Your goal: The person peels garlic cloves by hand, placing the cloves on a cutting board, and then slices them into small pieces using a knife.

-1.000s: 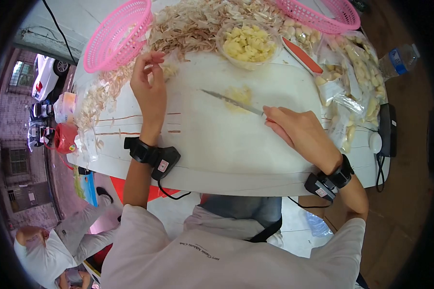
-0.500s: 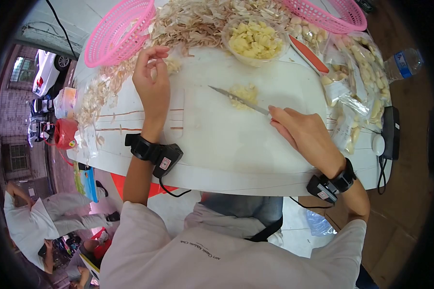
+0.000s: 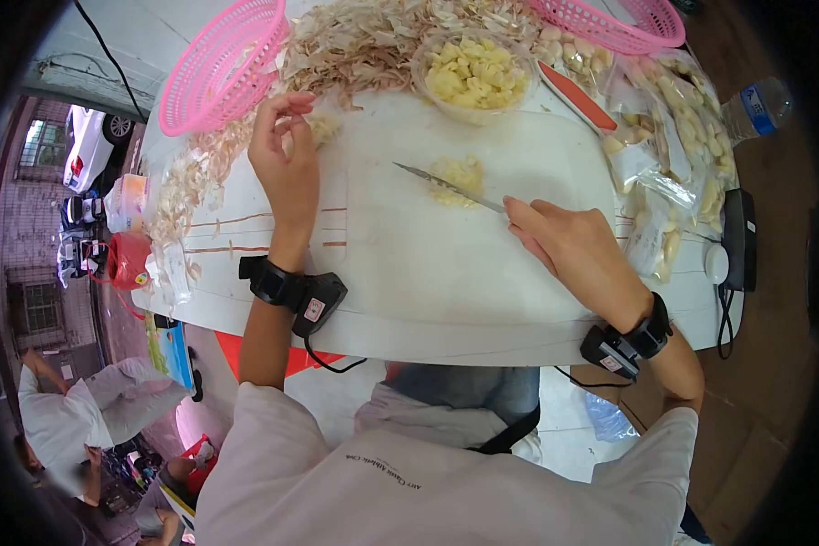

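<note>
My right hand [image 3: 569,246] is closed around the handle of a knife [image 3: 450,187], its blade pointing left over a small heap of chopped garlic [image 3: 460,175] on a white cutting board [image 3: 446,264]. My left hand [image 3: 285,164] is raised at the board's left edge, beside garlic skins, its fingers loosely curled and apart. I see nothing gripped in it, though part of the palm is hidden. Beyond the board stands a clear bowl of peeled garlic cloves [image 3: 478,77]. A second knife with an orange cover or blade [image 3: 578,96] lies right of the bowl.
A pile of garlic skins [image 3: 364,55] spreads along the back, between two pink baskets [image 3: 218,73]. Bags of garlic cloves [image 3: 669,155] lie on the right, near a water bottle [image 3: 760,109] and a black power box [image 3: 739,241]. Other people are at lower left.
The view has shifted slightly. Both hands keep nearly the same positions, and the knife still rests by the chopped garlic.
</note>
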{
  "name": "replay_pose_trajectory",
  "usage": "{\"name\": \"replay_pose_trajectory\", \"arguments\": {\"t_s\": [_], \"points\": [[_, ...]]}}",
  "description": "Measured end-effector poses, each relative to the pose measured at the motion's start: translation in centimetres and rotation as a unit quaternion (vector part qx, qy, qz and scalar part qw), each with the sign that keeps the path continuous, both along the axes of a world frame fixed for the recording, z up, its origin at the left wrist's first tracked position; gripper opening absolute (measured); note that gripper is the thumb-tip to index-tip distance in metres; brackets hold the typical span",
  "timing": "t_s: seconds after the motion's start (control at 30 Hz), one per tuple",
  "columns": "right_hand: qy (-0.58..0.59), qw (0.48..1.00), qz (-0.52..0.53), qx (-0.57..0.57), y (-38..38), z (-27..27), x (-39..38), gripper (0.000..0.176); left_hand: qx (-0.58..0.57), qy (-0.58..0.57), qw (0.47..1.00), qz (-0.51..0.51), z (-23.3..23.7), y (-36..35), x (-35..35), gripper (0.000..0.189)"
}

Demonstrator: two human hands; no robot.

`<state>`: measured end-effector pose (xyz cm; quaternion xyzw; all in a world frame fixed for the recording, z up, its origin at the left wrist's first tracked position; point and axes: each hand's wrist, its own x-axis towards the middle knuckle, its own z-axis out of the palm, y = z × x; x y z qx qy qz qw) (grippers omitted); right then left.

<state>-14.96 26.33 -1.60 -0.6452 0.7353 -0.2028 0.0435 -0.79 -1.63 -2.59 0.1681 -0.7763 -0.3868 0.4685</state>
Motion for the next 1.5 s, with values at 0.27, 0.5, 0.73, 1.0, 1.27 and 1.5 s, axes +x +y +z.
{"name": "replay_pose_trajectory", "arguments": {"t_s": [0.27, 0.5, 0.73, 1.0, 1.27, 1.5], "points": [[-0.044, 0.998, -0.004, -0.037, -0.1, -0.5, -0.4, 0.022, -0.021, -0.015, 0.999, 0.035, 0.2, -0.4, 0.3, 0.020], [-0.040, 0.999, 0.033, -0.013, 0.1, 0.2, 0.2, 0.024, -0.030, -0.011, 0.998, 0.047, 0.2, -0.6, 0.3, 0.023], [-0.010, 1.000, 0.010, 0.027, 0.2, 0.5, 0.2, 0.028, -0.023, -0.011, 0.999, 0.046, 0.2, -0.6, 0.4, 0.023], [-0.002, 0.999, -0.015, 0.034, 0.4, 0.6, 0.1, 0.027, -0.058, -0.021, 0.997, 0.053, 0.4, -0.3, 0.6, 0.020], [0.003, 0.998, -0.046, 0.032, 0.4, 0.6, -0.1, 0.025, -0.050, -0.020, 0.997, 0.058, 0.4, -0.6, 0.5, 0.019], [0.005, 0.999, -0.030, -0.037, 0.3, 0.6, -0.2, 0.027, -0.077, -0.034, 0.994, 0.072, 0.7, -1.1, 0.5, 0.018]]}}
